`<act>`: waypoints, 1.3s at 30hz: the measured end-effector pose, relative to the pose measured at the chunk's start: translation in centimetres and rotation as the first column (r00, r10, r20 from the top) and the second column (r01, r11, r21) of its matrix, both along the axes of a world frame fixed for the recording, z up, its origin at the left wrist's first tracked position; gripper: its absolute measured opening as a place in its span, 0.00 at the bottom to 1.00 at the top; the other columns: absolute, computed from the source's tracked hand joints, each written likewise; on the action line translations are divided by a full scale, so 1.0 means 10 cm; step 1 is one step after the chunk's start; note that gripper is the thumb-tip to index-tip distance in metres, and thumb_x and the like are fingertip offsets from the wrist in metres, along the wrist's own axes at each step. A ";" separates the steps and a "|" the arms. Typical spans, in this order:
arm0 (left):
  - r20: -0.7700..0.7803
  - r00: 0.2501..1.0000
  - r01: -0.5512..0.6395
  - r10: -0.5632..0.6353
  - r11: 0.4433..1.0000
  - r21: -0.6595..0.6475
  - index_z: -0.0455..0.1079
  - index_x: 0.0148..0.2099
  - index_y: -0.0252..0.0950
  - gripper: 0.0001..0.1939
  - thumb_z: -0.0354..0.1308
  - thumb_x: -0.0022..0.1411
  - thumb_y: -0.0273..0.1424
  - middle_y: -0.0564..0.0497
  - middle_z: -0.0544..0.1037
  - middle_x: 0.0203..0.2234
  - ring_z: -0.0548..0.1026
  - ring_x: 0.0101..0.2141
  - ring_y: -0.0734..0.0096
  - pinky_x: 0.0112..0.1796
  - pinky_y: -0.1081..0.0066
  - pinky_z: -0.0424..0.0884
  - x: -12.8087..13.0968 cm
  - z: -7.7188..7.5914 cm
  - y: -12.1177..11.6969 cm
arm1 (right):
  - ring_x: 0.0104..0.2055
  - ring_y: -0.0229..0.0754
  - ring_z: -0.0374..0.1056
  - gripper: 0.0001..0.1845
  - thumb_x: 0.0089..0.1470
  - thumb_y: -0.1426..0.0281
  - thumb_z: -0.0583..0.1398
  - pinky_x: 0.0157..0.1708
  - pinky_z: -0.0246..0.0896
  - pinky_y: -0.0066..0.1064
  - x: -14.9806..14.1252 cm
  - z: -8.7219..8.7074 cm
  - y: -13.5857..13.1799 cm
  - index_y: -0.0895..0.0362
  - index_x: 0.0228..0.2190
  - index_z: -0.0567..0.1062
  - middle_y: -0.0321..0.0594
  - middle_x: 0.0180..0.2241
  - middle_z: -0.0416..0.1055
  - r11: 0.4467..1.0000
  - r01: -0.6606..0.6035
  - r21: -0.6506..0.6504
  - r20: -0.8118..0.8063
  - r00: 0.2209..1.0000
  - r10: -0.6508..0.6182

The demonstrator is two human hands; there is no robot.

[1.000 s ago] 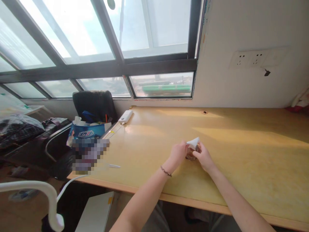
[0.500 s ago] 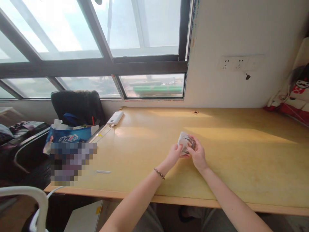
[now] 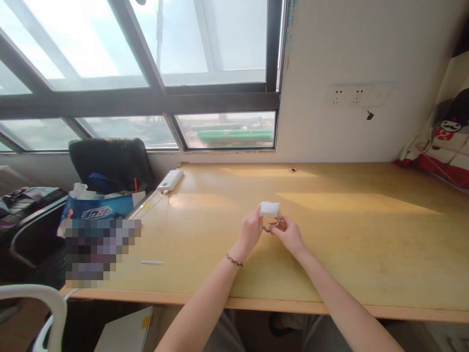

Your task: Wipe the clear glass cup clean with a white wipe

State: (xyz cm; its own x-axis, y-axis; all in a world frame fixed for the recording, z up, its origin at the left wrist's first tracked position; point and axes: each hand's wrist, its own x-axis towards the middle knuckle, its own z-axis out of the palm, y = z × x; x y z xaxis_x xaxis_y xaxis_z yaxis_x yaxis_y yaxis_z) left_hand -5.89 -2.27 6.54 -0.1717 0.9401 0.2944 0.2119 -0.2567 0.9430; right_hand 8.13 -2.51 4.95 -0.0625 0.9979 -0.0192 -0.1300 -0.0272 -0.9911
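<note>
Fingers — white tissue, looped object between.

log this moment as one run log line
left hand: holds white tissue | right hand: holds small looped item, identity unclear | table: white device with cable near left edge

The head-worn camera looks forward and down from above the near edge of the worktop; the left hand's fingers and right hand's fingers sit mid-distance, the window farther off.
</note>
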 end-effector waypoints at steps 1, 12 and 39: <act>-0.024 1.000 -0.009 0.009 1.000 0.001 0.69 0.38 0.40 0.09 0.53 0.53 0.32 0.48 0.73 0.29 0.69 0.32 0.65 0.37 0.71 0.62 0.01 0.01 -0.01 | 0.31 0.46 0.71 0.15 0.34 0.68 0.65 0.36 0.67 0.41 0.00 -0.01 0.00 0.56 0.29 0.70 0.38 0.27 0.74 1.000 -0.001 -0.029 -0.043 0.999 -0.001; 0.067 0.983 0.184 -0.173 0.871 -0.456 0.62 0.19 0.34 0.19 0.43 0.55 0.38 0.54 0.63 0.09 0.60 0.09 0.78 0.13 0.77 0.52 0.22 -0.12 0.00 | 0.36 0.46 0.71 0.18 0.34 0.68 0.65 0.37 0.68 0.38 0.00 0.01 -0.04 0.56 0.30 0.67 0.41 0.33 0.74 0.991 0.131 0.039 -0.121 0.985 -0.126; 0.233 0.940 0.315 -0.250 0.897 -0.309 0.64 0.35 0.33 0.14 0.50 0.53 0.39 0.56 0.64 0.17 0.57 0.14 0.82 0.15 0.79 0.53 0.25 -0.16 0.05 | 0.39 0.45 0.69 0.18 0.40 0.67 0.63 0.36 0.69 0.37 -0.01 -0.01 -0.01 0.59 0.36 0.70 0.42 0.38 0.72 0.997 0.058 0.054 -0.294 0.955 -0.040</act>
